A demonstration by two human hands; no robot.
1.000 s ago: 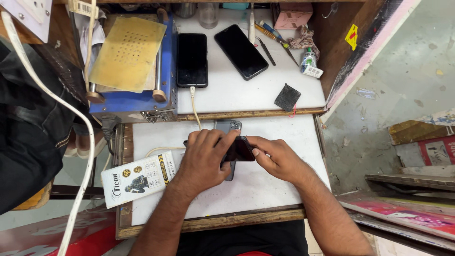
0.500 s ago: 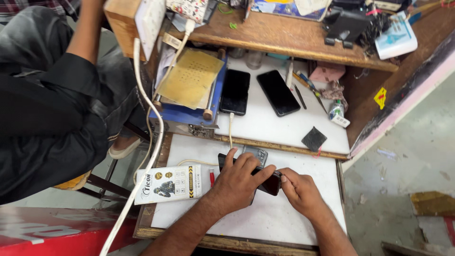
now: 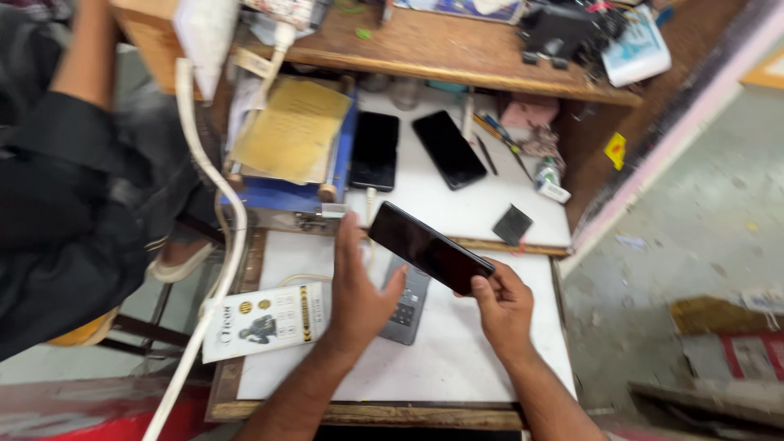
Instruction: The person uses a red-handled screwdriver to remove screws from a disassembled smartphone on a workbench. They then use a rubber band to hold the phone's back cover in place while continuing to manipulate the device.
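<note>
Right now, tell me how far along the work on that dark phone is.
Done: the dark phone is lifted off the white table, screen dark.
In hand: the right hand grips its lower end; the left hand is open beside it, above a grey keypad device.
Left: two more black phones lie untouched on the upper shelf.

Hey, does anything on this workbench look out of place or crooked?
Nothing looks damaged or spilled. The right hand holds a black phone tilted above the table, over a grey calculator. A white cable hangs across the bench edge.
</note>
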